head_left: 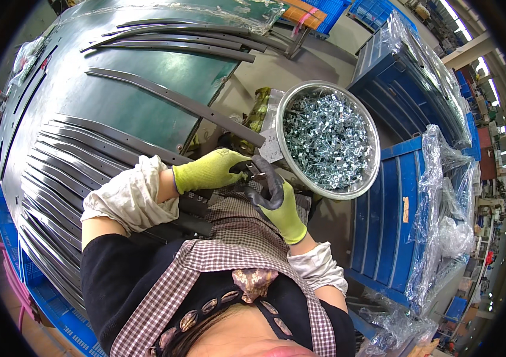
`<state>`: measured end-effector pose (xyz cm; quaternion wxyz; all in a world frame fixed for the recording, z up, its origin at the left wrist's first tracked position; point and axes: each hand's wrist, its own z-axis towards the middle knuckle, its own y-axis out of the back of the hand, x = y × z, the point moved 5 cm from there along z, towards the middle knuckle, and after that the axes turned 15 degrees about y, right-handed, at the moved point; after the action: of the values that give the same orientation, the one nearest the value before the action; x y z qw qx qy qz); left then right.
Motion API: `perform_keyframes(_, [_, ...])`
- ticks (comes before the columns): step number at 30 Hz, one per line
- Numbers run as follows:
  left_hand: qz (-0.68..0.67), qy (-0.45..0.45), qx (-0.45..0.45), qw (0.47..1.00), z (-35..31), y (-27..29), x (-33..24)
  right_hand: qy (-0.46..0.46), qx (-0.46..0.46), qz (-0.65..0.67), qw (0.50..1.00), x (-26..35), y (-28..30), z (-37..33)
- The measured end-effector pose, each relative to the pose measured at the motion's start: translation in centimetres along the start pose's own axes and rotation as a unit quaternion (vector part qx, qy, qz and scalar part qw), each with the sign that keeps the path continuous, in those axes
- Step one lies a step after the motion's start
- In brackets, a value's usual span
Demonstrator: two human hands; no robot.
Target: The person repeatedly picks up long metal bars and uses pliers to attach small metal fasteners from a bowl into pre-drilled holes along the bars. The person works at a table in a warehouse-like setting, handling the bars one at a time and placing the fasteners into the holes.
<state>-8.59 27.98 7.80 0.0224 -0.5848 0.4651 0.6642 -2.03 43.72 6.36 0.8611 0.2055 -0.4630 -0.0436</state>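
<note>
In a yellow-green work glove, my left hand (211,171) is closed, its fingertips bent inward over my lap and partly hidden. What it grips, if anything, I cannot make out. Close beside it, my right hand (280,205), in a matching glove with dark-coated fingers, curls thumb and fingers around a small shiny metal piece (257,175). Under my left wrist runs the end of a dark strip (140,141), one of several lying side by side on the green tabletop (146,107). A single punched strip (176,104) reaches past the table edge toward my hands.
To the right of my hands stands a round metal basin (374,157) heaped with small shiny metal clips (327,140). Blue crates (387,220) with clear plastic film (443,220) stand farther right. More dark strips (176,41) lie at the table's far end.
</note>
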Motion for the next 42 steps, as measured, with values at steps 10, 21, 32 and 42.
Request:
perform_keyframes(10, [0.026,0.084,-0.061,0.994,0.5,-1.0,1.0,-0.022,0.043,-0.243,0.969,0.1,0.1,0.1])
perform_keyframes(21, [0.086,0.096,-0.015,0.992,0.4,-0.9,-0.2,-0.16,-0.001,0.117,0.98,-2.4,-0.1,-1.2])
perform_keyframes(32, [-0.034,0.08,-0.048,0.995,0.3,-1.2,0.4,-0.005,-0.04,-0.063,0.997,-0.8,0.0,0.0])
perform_keyframes(42, [0.023,0.083,-0.009,0.996,0.1,-1.7,0.2,-0.103,-0.014,-0.046,0.994,-1.1,0.8,-0.5])
